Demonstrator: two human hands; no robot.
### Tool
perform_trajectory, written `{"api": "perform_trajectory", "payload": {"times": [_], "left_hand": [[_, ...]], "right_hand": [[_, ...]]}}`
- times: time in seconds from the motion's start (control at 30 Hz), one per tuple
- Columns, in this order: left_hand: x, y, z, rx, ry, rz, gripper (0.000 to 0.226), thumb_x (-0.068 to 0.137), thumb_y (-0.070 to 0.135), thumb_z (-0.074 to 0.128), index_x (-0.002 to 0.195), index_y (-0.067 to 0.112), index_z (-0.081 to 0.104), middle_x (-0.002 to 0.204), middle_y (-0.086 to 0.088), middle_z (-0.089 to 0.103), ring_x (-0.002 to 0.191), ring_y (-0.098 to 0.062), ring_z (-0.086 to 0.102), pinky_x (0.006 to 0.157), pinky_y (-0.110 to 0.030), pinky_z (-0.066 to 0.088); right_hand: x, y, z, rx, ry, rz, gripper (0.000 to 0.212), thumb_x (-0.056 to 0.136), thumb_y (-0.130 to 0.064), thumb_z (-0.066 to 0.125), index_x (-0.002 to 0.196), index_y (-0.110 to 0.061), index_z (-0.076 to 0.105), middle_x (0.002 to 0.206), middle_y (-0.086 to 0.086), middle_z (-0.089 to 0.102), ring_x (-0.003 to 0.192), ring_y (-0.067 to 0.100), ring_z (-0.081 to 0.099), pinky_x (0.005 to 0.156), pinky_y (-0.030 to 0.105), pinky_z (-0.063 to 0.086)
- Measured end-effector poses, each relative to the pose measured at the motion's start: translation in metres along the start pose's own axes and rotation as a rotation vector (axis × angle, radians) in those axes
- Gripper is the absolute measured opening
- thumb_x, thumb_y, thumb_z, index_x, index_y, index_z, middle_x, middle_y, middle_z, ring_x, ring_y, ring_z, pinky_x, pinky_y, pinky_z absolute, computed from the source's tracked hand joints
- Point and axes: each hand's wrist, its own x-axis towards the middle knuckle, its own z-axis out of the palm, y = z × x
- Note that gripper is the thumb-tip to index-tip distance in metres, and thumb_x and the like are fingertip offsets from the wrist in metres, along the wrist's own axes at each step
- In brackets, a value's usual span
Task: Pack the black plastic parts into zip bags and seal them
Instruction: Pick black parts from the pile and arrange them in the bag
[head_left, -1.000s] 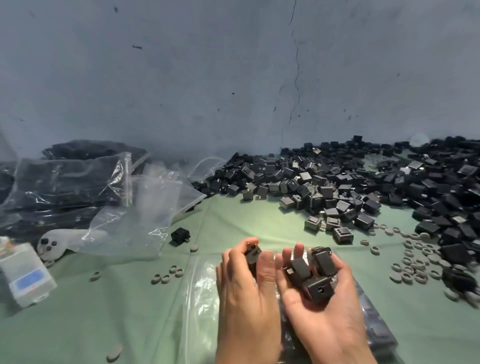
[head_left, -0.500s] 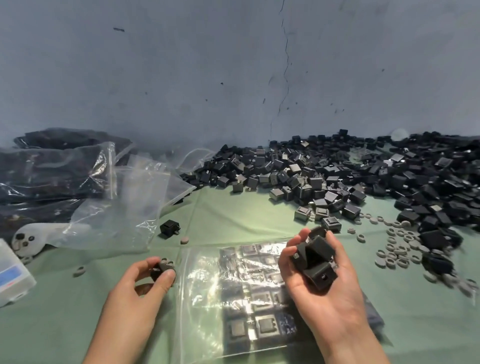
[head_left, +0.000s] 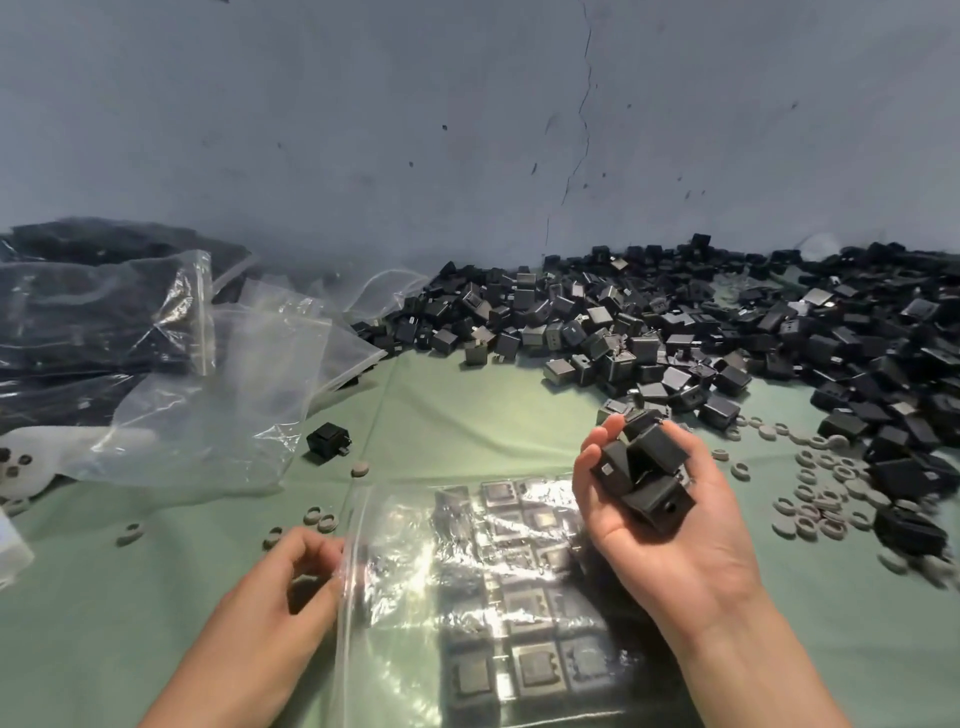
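Now right hand (head_left: 670, 545) cups parts (head_left: 649, 470) palm-up; left hand (head_left: 291, 587) pinches bag (head_left: 410, 577).

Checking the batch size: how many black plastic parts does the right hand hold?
4 black plastic parts show in the right hand: one topmost, two side by side below it, one lowest. More may be hidden underneath.

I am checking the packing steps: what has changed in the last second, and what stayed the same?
The left hand moved left, off the right hand, to the left edge of the zip bag and seems to pinch it; the part it held no longer shows. The right hand still cups its black parts above the bag.
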Motion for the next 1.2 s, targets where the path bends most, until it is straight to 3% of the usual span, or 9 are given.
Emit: {"api": "perform_trajectory", "payload": {"times": [0.07, 0.13, 0.23, 0.33, 0.47, 0.73, 0.87, 1.0, 1.2], "left_hand": [[-0.001, 0.001, 0.005, -0.018, -0.010, 0.028, 0.012, 0.079, 0.043, 0.069, 0.083, 0.035, 0.062, 0.088, 0.014, 0.072, 0.082, 0.000, 0.067, 0.082, -0.027, 0.051], [0.002, -0.001, 0.008, 0.030, -0.031, 0.028, 0.014, 0.080, 0.042, 0.073, 0.090, 0.041, 0.063, 0.099, 0.009, 0.070, 0.099, -0.008, 0.064, 0.092, -0.036, 0.050], [0.001, -0.005, 0.006, 0.211, -0.069, 0.081, 0.044, 0.079, 0.024, 0.080, 0.102, 0.052, 0.056, 0.116, 0.028, 0.058, 0.117, 0.006, 0.044, 0.099, -0.035, 0.038], [0.007, -0.007, 0.003, 0.344, -0.022, 0.129, 0.033, 0.076, 0.030, 0.082, 0.093, 0.043, 0.058, 0.104, 0.025, 0.059, 0.110, 0.003, 0.045, 0.089, -0.031, 0.033], [0.025, -0.016, 0.002, 0.426, 0.036, 0.151, 0.044, 0.075, 0.026, 0.083, 0.093, 0.042, 0.046, 0.100, 0.026, 0.051, 0.101, 0.002, 0.046, 0.085, -0.027, 0.031], [0.054, -0.009, 0.007, 0.455, 0.128, 0.133, 0.052, 0.069, 0.082, 0.050, 0.107, 0.048, 0.039, 0.109, 0.025, 0.047, 0.106, -0.007, 0.041, 0.090, -0.031, 0.032], [0.051, -0.005, 0.012, 0.500, 0.107, 0.238, 0.044, 0.088, 0.060, 0.058, 0.123, 0.047, 0.035, 0.117, 0.027, 0.041, 0.112, -0.002, 0.037, 0.090, -0.024, 0.021], [0.044, -0.011, 0.003, 0.513, -0.101, 0.223, 0.076, 0.087, 0.022, 0.062, 0.144, 0.050, 0.020, 0.132, 0.030, 0.027, 0.121, 0.004, 0.021, 0.098, -0.023, 0.017], [0.042, -0.007, 0.006, 0.475, -0.129, 0.261, 0.078, 0.085, 0.010, 0.064, 0.138, 0.050, 0.024, 0.139, 0.030, 0.021, 0.111, 0.009, 0.018, 0.101, -0.023, 0.020]], "right_hand": [[0.004, -0.003, 0.004, -0.020, 0.003, -0.013, 0.046, 0.082, -0.021, 0.073, 0.123, -0.003, 0.062, 0.111, 0.009, 0.068, 0.090, 0.024, 0.068, 0.071, 0.035, 0.059], [0.008, -0.004, 0.007, -0.036, 0.002, -0.022, 0.044, 0.081, -0.020, 0.074, 0.120, -0.003, 0.062, 0.112, 0.009, 0.068, 0.091, 0.024, 0.067, 0.074, 0.035, 0.059], [0.011, -0.002, 0.012, -0.045, -0.010, -0.005, 0.040, 0.081, -0.020, 0.074, 0.115, -0.003, 0.062, 0.114, 0.009, 0.068, 0.094, 0.023, 0.067, 0.074, 0.035, 0.059], [0.015, 0.000, 0.014, -0.081, -0.003, 0.014, 0.033, 0.082, -0.022, 0.074, 0.106, -0.001, 0.066, 0.108, 0.010, 0.069, 0.091, 0.024, 0.067, 0.070, 0.035, 0.059], [0.021, 0.005, 0.014, -0.106, 0.013, 0.033, 0.035, 0.084, -0.022, 0.073, 0.110, -0.002, 0.064, 0.106, 0.011, 0.069, 0.087, 0.024, 0.067, 0.067, 0.033, 0.057], [0.028, 0.020, 0.015, -0.224, 0.064, 0.061, 0.038, 0.086, -0.024, 0.071, 0.114, 0.000, 0.062, 0.102, 0.013, 0.069, 0.083, 0.024, 0.066, 0.064, 0.034, 0.057], [0.031, 0.025, 0.014, -0.262, 0.057, 0.061, 0.041, 0.086, -0.024, 0.072, 0.119, -0.002, 0.060, 0.104, 0.014, 0.069, 0.083, 0.025, 0.067, 0.065, 0.035, 0.057], [0.030, 0.026, 0.011, -0.293, 0.069, 0.069, 0.042, 0.087, -0.025, 0.070, 0.122, -0.003, 0.060, 0.104, 0.013, 0.068, 0.083, 0.024, 0.066, 0.064, 0.034, 0.057], [0.029, 0.026, 0.010, -0.305, 0.072, 0.054, 0.042, 0.087, -0.025, 0.070, 0.122, -0.003, 0.060, 0.106, 0.013, 0.068, 0.085, 0.024, 0.066, 0.064, 0.034, 0.056]]}}
